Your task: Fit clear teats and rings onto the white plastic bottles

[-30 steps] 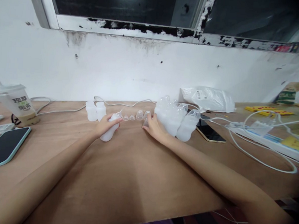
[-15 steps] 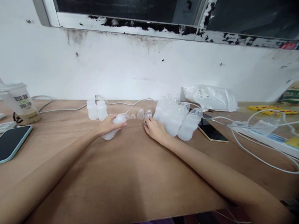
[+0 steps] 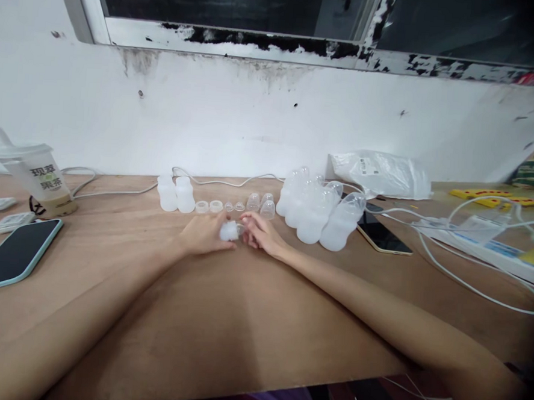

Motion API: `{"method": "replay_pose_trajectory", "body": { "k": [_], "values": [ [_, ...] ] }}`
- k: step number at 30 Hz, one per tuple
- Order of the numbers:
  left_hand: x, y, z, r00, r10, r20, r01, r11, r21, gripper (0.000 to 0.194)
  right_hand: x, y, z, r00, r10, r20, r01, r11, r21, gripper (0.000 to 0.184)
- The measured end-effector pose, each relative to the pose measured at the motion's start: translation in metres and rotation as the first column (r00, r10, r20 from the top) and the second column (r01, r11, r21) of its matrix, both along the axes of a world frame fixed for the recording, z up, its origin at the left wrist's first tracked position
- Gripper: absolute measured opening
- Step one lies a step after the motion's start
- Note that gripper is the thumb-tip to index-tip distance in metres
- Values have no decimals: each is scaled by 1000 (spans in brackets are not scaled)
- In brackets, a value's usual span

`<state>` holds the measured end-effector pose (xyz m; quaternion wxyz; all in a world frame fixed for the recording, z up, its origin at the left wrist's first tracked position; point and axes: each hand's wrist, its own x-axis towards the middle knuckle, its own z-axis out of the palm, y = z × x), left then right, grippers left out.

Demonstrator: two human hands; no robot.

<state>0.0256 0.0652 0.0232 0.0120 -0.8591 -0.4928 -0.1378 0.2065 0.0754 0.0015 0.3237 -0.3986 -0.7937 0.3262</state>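
My left hand (image 3: 204, 232) wraps round a frosted white baby bottle (image 3: 229, 231), which is tipped on its side with its top toward the right. Most of the bottle's body is hidden by the hand. At the bottle's top, the fingers of my right hand (image 3: 262, 235) close on a small clear part whose kind I cannot make out. Just behind my hands stand two white collar rings (image 3: 208, 207), two small clear nipples (image 3: 234, 206) and several clear dome caps (image 3: 260, 205) in a row.
Two frosted bottles (image 3: 176, 193) stand at the back left, and several capped bottles (image 3: 318, 212) cluster to the right. Phones (image 3: 17, 254) lie on both sides. A drink cup (image 3: 39, 180), a plastic bag (image 3: 381, 174), white cables and a power strip (image 3: 486, 237) occupy the edges.
My right hand has left the dome caps and come down-left to the bottle's top. My left hand has moved right, turning the bottle. The collar rings have come into view.
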Motion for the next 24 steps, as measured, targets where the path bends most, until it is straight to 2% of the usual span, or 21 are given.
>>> {"method": "replay_pose_trajectory", "body": {
  "k": [3,6,7,9,12,14,17,20,22,24],
  "values": [
    [5,-6,-2,997,-36,-61,39,998,42,68,-8,-3,-5,993,118,-22,-120,984,-134,42],
    [4,-5,-3,996,-40,-77,43,998,42,72,-9,-2,-5,989,145,21,-141,980,-140,40],
    [3,-4,-3,995,-49,-83,52,998,38,73,-8,-2,-4,988,150,45,-146,985,-93,37],
    [0,-2,-1,995,-62,-84,65,997,38,72,-5,-2,-2,982,167,88,-175,981,86,34],
    [-2,0,0,996,-54,-70,57,997,46,68,-2,-2,0,971,215,109,-240,894,379,33],
    [-2,0,0,997,-45,-54,48,998,45,65,-2,-4,-1,968,237,86,-248,836,489,30],
    [-2,0,-1,999,-35,-33,37,998,48,63,-2,-10,-3,964,266,-9,-210,781,588,25],
    [-3,1,-2,1000,-2,-10,3,999,54,63,-3,-16,-4,958,254,-133,-112,760,640,19],
    [-3,2,-2,1000,4,13,-5,998,62,63,-5,-18,-4,964,165,-208,5,772,636,18],
    [-2,1,-2,1000,-1,23,0,998,64,63,-7,-16,-4,971,29,-235,112,817,566,23]
  ]
}}
